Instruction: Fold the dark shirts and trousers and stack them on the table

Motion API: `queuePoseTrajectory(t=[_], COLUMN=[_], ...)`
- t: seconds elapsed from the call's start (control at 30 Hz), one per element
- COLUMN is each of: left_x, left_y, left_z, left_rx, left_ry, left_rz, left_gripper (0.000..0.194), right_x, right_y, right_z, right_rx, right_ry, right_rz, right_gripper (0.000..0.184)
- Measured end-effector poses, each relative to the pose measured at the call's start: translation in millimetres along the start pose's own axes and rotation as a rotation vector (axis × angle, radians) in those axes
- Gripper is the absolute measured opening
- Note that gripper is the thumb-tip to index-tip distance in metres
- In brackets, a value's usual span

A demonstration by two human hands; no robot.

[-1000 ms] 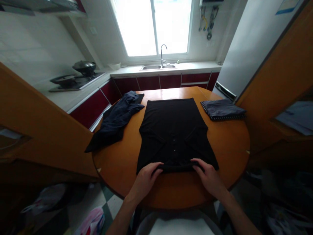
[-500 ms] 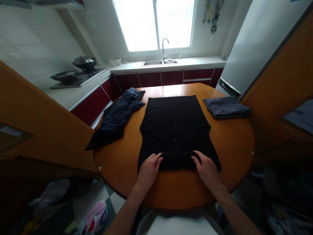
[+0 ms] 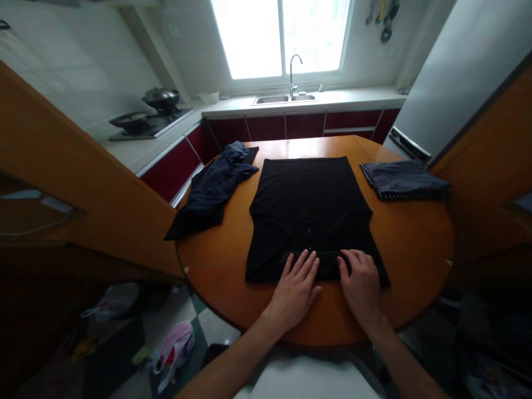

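Observation:
A black shirt [image 3: 310, 194] lies spread on the wooden table, its small buttons and collar end towards me. My left hand [image 3: 296, 288] rests flat on the collar band, fingers stretched out and side by side. With thumb and bent fingers, my right hand [image 3: 361, 280] pinches the right part of the same band. The shirt's sides are tucked in, and its far edge lies straight across the table.
The round wooden table [image 3: 407, 238] carries a crumpled dark blue garment [image 3: 220, 185] at left and a folded grey-blue cloth [image 3: 407, 178] at right. Behind are a sink [image 3: 272, 100], a stove with pans [image 3: 160, 100] and a fridge [image 3: 440, 83]. Plastic bags [image 3: 177, 346] lie on the floor.
My left hand has let go of its pinch on the collar, moved inward and flattened on it. My right hand stays at the band. The view has shifted slightly left.

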State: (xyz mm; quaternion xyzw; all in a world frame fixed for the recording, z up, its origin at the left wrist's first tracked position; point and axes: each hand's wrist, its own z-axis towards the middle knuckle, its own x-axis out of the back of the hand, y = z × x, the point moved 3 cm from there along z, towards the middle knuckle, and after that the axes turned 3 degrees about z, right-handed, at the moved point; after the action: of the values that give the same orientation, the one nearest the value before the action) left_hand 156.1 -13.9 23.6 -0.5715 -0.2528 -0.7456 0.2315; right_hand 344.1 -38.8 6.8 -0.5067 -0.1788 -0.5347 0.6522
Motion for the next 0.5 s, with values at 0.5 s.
queuePoseTrajectory(t=[0.5], left_x=[9.5], left_y=[-48], left_z=[-21], left_rx=[0.244], left_ry=[0.197], left_rz=[-0.157], left_gripper=[0.046], right_x=[10], right_y=[-8], right_z=[-26], right_rx=[0.093], right_ry=[0.04], right_rz=[0.053], right_gripper=[0.037])
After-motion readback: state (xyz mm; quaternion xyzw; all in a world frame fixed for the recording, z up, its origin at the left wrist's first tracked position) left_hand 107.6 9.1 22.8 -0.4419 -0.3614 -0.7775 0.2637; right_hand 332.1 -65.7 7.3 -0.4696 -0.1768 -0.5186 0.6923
